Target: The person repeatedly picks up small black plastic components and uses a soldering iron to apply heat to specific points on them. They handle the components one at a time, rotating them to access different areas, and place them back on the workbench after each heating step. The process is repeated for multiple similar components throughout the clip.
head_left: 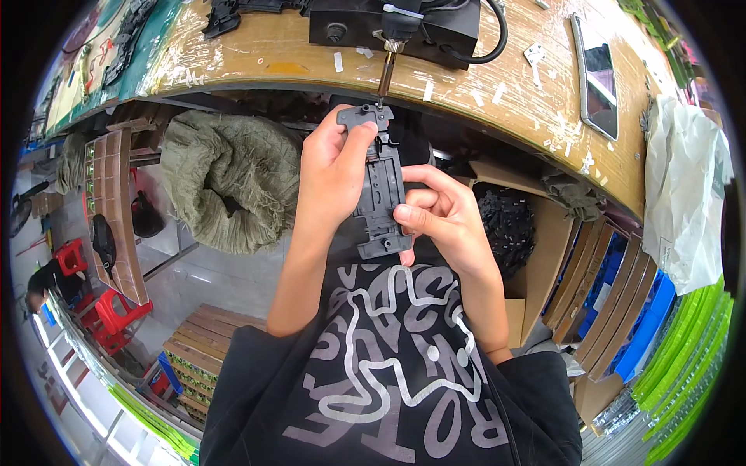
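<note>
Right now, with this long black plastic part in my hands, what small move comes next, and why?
Perhaps fine-tune how the long black plastic part lines up with the slim metal-shafted tool: your left hand and right hand both grip it, and its upper end sits by the tool's tip, though contact is unclear.

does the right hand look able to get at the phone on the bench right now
Probably not yet: the right hand holds the black part, though nothing visible covers the phone.
</note>
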Available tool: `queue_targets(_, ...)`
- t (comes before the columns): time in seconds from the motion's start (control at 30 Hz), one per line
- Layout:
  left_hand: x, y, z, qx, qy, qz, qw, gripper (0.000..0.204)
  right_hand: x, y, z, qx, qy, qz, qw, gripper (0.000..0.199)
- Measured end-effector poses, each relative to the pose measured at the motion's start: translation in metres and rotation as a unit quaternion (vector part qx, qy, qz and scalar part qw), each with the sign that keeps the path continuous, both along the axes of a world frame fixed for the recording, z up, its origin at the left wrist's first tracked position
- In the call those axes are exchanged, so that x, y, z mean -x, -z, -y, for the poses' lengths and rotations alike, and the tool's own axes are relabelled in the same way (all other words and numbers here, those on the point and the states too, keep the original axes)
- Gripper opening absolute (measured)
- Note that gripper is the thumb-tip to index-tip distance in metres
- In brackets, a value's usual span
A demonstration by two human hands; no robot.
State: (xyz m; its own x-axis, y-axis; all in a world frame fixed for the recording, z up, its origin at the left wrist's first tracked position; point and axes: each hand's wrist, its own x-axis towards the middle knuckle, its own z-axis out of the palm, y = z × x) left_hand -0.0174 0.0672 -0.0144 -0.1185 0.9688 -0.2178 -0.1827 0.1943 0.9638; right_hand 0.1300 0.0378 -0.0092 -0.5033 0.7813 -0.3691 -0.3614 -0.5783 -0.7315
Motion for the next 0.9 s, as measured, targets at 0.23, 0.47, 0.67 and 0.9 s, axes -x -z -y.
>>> queue_targets(0.23, 0.000, 0.001, 0.000, 0.002, -0.002, 0.000, 1.000, 0.013, 0.001, -0.002, -0.001, -0.002, 0.003, 0.004, 1.000, 0.031)
queue_targets(0.47, 0.002, 0.007, -0.001, -0.004, 0.008, -0.005, 1.000, 0.011, 0.001, 0.006, -0.002, -0.002, 0.002, 0.016, 1.000, 0.031)
queue_targets(0.67, 0.001, 0.001, -0.002, -0.004, 0.007, -0.003, 1.000, 0.011, 0.001, 0.003, -0.003, -0.006, 0.008, 0.016, 1.000, 0.030)
queue_targets(0.9, 0.003, 0.000, -0.003, 0.005, 0.015, -0.002, 1.000, 0.012, 0.002, -0.001, -0.005, -0.004, 0.015, 0.011, 1.000, 0.033)
